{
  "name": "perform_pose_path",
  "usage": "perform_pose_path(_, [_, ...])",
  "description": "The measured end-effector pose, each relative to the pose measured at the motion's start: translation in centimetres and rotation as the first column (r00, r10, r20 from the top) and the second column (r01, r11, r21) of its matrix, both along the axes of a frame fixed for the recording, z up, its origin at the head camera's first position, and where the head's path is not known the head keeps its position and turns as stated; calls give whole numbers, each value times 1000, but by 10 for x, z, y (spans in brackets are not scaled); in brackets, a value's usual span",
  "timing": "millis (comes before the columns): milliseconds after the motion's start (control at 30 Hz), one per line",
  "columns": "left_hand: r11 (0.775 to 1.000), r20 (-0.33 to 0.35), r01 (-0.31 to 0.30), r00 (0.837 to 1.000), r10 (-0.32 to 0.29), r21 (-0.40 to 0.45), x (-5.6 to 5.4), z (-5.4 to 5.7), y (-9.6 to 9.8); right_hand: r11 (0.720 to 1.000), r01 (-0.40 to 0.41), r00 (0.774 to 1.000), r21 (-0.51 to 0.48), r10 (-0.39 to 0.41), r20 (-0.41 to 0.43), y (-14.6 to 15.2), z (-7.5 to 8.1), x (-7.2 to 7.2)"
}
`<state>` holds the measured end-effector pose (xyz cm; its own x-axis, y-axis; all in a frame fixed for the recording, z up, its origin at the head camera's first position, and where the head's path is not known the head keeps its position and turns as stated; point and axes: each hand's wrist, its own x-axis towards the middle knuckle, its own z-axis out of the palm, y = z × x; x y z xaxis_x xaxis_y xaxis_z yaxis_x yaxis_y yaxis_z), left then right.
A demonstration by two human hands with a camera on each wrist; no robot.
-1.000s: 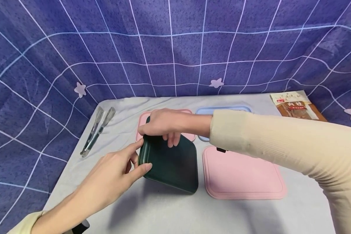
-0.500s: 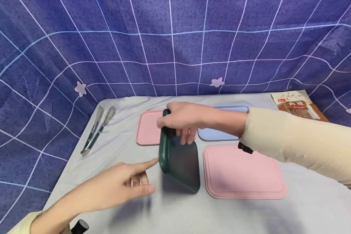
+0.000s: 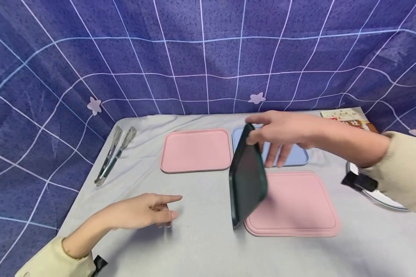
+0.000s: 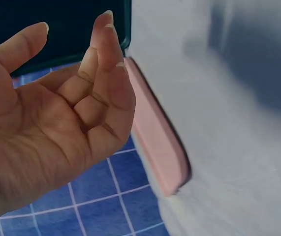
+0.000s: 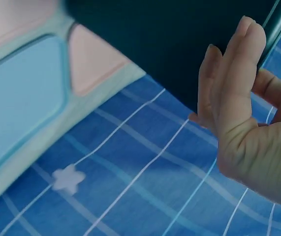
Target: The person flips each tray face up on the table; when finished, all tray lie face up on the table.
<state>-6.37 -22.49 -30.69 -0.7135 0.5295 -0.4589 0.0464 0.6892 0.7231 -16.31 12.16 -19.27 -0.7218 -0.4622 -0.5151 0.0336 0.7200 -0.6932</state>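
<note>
My right hand grips a dark green tray by its upper edge, thumb on one side and forefinger over the top. The tray hangs steeply tilted, overlapping the left part of a pink tray in the head view. In the right wrist view, fingers lie against the green tray's face. To the left, my left hand hovers over the white cloth, holding nothing, forefinger extended and the others loosely bent. A blue tray lies behind the right hand, partly hidden.
Another pink tray lies at the back left. Metal tongs rest near the table's left edge. At the back right is a brown and cream packet. A white dish shows partly under the right sleeve. A blue curtain hangs behind.
The left hand has let go of the green tray and drawn back left. My right hand has carried the tray rightward, turning it more upright, uncovering the back-left pink tray.
</note>
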Motion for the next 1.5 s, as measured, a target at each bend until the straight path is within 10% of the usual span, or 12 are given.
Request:
perform_pose_path(333, [981,148,-67,988,40,183,-11,-36,-12,971,113,986,-211,-83,147,51,-38,1])
perform_pose_path(833, [878,184,-233,968,169,418,-13,-93,-24,864,162,969,-477,-48,242,50,-111,7])
perform_pose_path(1233, [819,215,-334,941,262,467,-10,-96,-41,742,387,921,-547,-284,266,32,-150,12])
perform_pose_path(1500, [800,168,-388,921,351,458,-10,-90,-51,777,328,944,-537,-253,211,23,-153,14])
